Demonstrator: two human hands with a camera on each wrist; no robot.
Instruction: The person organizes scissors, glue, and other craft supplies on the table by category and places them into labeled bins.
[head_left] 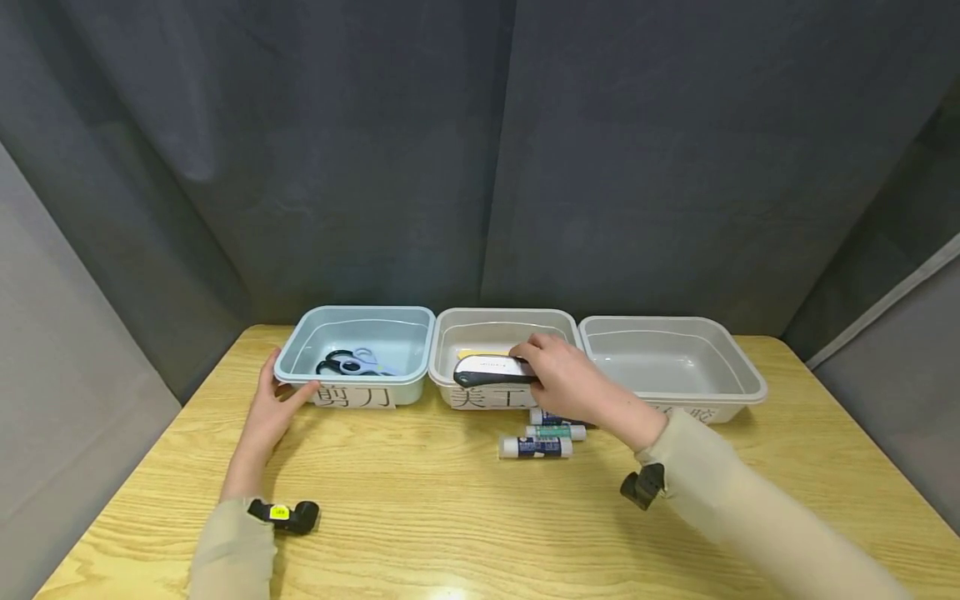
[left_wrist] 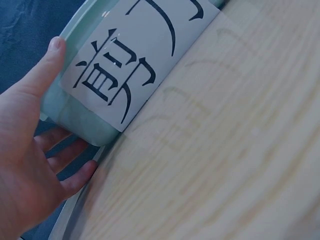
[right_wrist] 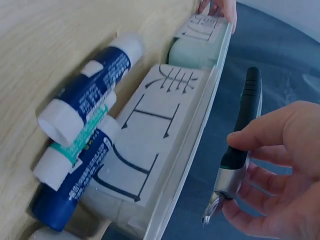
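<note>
My right hand (head_left: 558, 375) holds a utility knife (head_left: 491, 370) above the front of the middle grey bin (head_left: 502, 315). In the right wrist view, thumb and fingers pinch the dark, silver-collared handle (right_wrist: 245, 110), and its metal tip points down. My left hand (head_left: 273, 408) grips the front left corner of a light blue bin (head_left: 420, 354), thumb (left_wrist: 50, 62) along the rim and the other fingers around the side. Scissors (head_left: 360, 363) with black and lavender handles lie in the blue bin. Something yellow (head_left: 471, 353) shows inside the middle bin, partly hidden by the knife.
Three glue sticks lie in front of the middle bin, the nearest a blue-and-white glue stick (head_left: 536, 447), behind it a green-banded glue stick (head_left: 555, 432). A second grey bin (head_left: 738, 367) stands at the right. Dark curtain (head_left: 480, 167) hangs behind the wooden table (head_left: 420, 517).
</note>
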